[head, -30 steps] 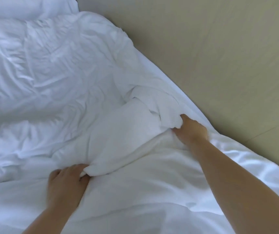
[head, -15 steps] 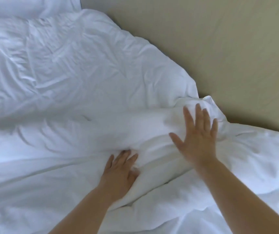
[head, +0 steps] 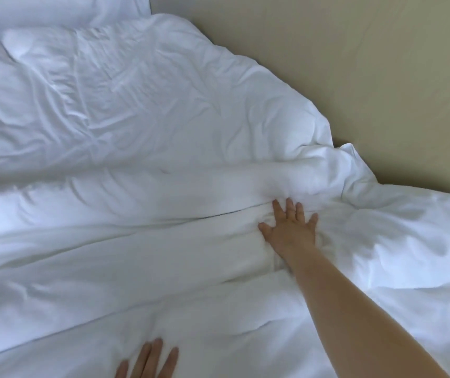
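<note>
A crumpled white duvet [head: 136, 126] covers the bed and fills most of the view. My right hand [head: 290, 230] lies flat on it right of centre, fingers spread, pressing into a long fold that runs across the bed. My left hand [head: 148, 362] shows only its straight fingers at the bottom edge, lying on the fabric; its palm is out of frame. A loose corner of the duvet [head: 409, 241] bunches up at the right.
A beige wall [head: 354, 64] runs along the far right side of the bed, close to the duvet's edge. A white pillow [head: 54, 9] sits at the top left.
Both hands let go of the bunched fabric they gripped a second ago and now lie flat. The left hand has slid back toward me to the bottom edge. The duvet lies more spread out.
</note>
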### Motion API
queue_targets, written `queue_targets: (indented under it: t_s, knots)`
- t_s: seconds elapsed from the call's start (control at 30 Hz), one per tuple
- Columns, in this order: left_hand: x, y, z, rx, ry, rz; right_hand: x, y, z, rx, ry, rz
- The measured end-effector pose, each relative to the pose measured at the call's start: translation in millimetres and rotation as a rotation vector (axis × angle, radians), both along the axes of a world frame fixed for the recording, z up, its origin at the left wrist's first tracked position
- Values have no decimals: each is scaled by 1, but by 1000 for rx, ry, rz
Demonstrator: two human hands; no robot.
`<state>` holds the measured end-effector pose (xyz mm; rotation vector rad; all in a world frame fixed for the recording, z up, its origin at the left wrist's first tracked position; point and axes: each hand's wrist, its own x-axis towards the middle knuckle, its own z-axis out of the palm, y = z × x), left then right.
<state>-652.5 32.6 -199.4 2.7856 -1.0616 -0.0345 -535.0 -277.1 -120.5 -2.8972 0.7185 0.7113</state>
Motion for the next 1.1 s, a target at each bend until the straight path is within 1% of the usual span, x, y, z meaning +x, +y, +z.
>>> queue_targets:
  t_s: [0.07, 0.1, 0.13, 0.17, 0.23, 0.3, 0.37, 0.4, 0.43, 0.47, 0.5, 0.53, 0.6, 0.63, 0.7, 0.73, 0.77, 0.8, 0.87, 0.93, 1.0, 1.03, 1.1]
  knots:
    - [-3, -6, 6, -3, 45, 31, -25, 13, 11, -4, -109, 1]
    - [-8, -9, 11, -47, 73, 98, -43, 19, 17, 31, -169, -1]
    - [-9, -10, 14, -82, 62, 154, -66, 26, 22, 74, -222, -8]
    - [-9, -11, 16, -116, 9, 186, -93, 33, 26, 120, -310, -11]
    - [-13, -8, 22, -101, 82, 197, -150, 43, 36, 154, -519, -8]
    - [-17, -9, 32, -14, 218, 178, -211, 44, 40, 96, -655, -44]
    - [-25, -8, 42, 73, 256, 214, -277, 46, 40, 57, -659, -144]
    - [-31, -3, 50, 74, 267, 277, -309, 46, 40, 34, -663, -196]
    - [-41, 3, 56, 32, 271, 300, -337, 48, 43, 4, -671, -256]
    - [-54, 10, 66, -36, 292, 279, -360, 50, 46, -18, -667, -340]
    - [-80, 20, 70, -103, 279, 198, -388, 55, 50, 8, -648, -443]
    - [-106, 27, 78, -146, 294, 143, -404, 58, 55, 80, -650, -548]
    - [-156, 38, 80, -243, 316, 49, -413, 59, 64, 244, -659, -846]
    - [-183, 44, 75, -253, 337, -19, -421, 65, 67, 336, -687, -1015]
    - [-221, 54, 68, -249, 433, -71, -426, 70, 69, 596, -776, -1303]
    - [-230, 60, 65, -246, 448, -74, -426, 71, 70, 734, -825, -1377]
    - [-234, 64, 59, -259, 428, -84, -422, 69, 69, 843, -871, -1400]
    - [-234, 66, 57, -257, 395, -78, -417, 66, 67, 908, -913, -1405]
    - [-229, 66, 51, -217, 325, -50, -403, 53, 65, 939, -1005, -1447]
    - [-223, 56, 43, -103, 318, -49, -390, 35, 65, 916, -1082, -1512]
    - [-222, 46, 36, -29, 282, -41, -382, 18, 65, 927, -1077, -1552]
    - [-222, 41, 29, -35, 221, -26, -379, 11, 66, 961, -1045, -1549]
    - [-223, 31, 21, -89, 134, 70, -377, 4, 69, 1044, -970, -1487]
